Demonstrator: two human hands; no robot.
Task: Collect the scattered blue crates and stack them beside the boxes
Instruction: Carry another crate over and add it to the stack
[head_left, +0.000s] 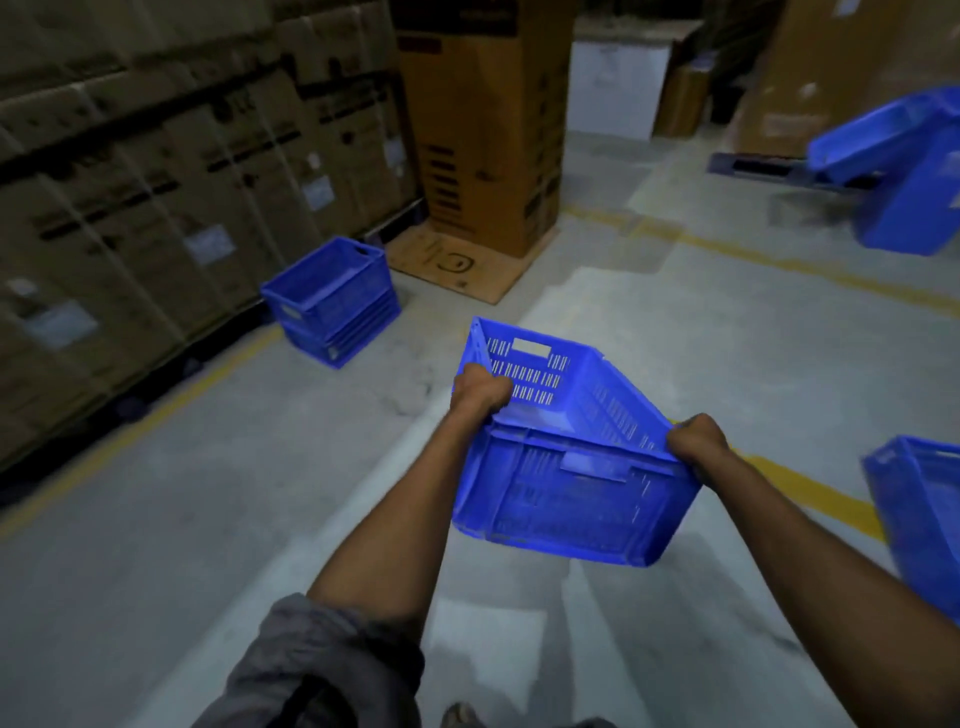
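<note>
I hold a blue slotted crate (566, 483) in front of me above the floor, tilted with its opening facing away. My left hand (480, 389) grips its left rim and my right hand (698, 441) grips its right rim. A short stack of blue crates (332, 301) stands on the floor beside the wall of cardboard boxes (156, 197) at the left. More blue crates (904, 176) lie tipped at the far right, and another blue crate (919, 514) shows at the right edge.
A tall brown carton (483, 124) stands on a flat cardboard sheet (457, 265) behind the stack. Yellow floor lines (779, 260) cross the concrete. A white box (613, 88) and a dark pallet (753, 166) sit at the back.
</note>
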